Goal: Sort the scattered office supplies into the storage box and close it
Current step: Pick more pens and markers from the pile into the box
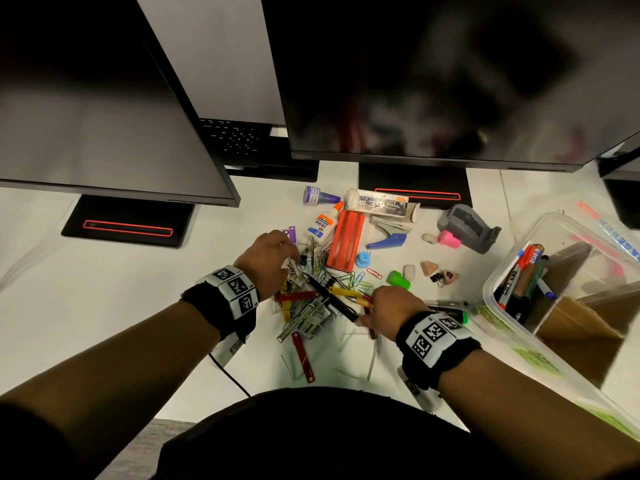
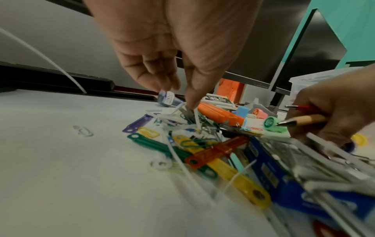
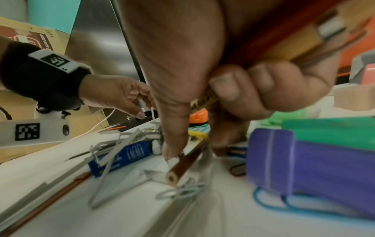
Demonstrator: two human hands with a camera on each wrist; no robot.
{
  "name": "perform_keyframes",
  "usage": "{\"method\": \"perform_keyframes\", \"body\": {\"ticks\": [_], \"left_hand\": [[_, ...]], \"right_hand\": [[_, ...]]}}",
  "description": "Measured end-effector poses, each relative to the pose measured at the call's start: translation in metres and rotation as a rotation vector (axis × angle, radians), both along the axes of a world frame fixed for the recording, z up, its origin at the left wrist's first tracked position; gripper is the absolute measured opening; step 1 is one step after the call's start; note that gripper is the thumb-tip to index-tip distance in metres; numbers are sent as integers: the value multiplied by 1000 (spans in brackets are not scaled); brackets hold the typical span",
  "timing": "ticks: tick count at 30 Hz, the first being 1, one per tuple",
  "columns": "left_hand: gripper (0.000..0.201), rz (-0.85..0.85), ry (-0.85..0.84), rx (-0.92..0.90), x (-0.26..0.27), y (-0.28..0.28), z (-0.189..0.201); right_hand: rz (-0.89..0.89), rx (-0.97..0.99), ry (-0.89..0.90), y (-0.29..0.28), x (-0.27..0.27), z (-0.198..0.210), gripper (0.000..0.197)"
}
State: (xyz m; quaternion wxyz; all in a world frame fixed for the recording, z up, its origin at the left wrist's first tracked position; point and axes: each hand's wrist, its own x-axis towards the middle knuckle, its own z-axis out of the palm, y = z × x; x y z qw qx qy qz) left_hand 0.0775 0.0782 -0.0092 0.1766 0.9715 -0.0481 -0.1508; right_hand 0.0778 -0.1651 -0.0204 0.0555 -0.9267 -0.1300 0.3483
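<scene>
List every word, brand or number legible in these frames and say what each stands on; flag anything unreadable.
"ELMER'S" and "Glue-All": the white glue bottle.
"435": the staples box, left wrist view; the rest of its print is blurred.
Red and blue lettering on the clear storage box lid: cut off, unreadable.
Purple bottle label: too blurred.
Blue paper clip box: clip drawings only, words blurred.
Wristband squares: coded patterns, no words.

Two dark monitors (image 1: 433, 74) stand on the white desk (image 1: 104, 306).
</scene>
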Motion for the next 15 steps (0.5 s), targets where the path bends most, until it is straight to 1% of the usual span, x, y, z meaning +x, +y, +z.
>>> {"method": "perform_keyframes", "body": {"ticks": [2, 4, 5, 7, 9, 10, 12, 13, 15], "left_hand": [[32, -97, -102, 53, -2, -7, 4], [26, -280, -197, 107, -3, -14, 5], [22, -388, -216, 137, -4, -19, 5], [14, -539, -163, 177, -6, -30, 4], [25, -599, 4, 236, -8, -41, 3], [30, -610, 74, 290, -7, -45, 2], [33, -638, 124, 379, -5, -51, 3], [34, -631, 135, 392, -4, -52, 2], [35, -621, 129, 387, -2, -49, 1]], "right_hand": [[-23, 8, 9, -2, 0, -4, 38], [-45, 26, -4, -3, 0, -6, 33], [-46, 30, -14, -4, 1, -7, 30], [-40, 24, -31, -5, 1, -7, 26], [-58, 17, -42, -6, 0, -6, 27], [-77, 24, -44, -7, 0, -5, 27], [-141, 66, -63, -7, -1, -1, 20], [-167, 97, -83, -6, -1, 2, 17], [-158, 145, -132, -3, -1, 6, 19]]}}
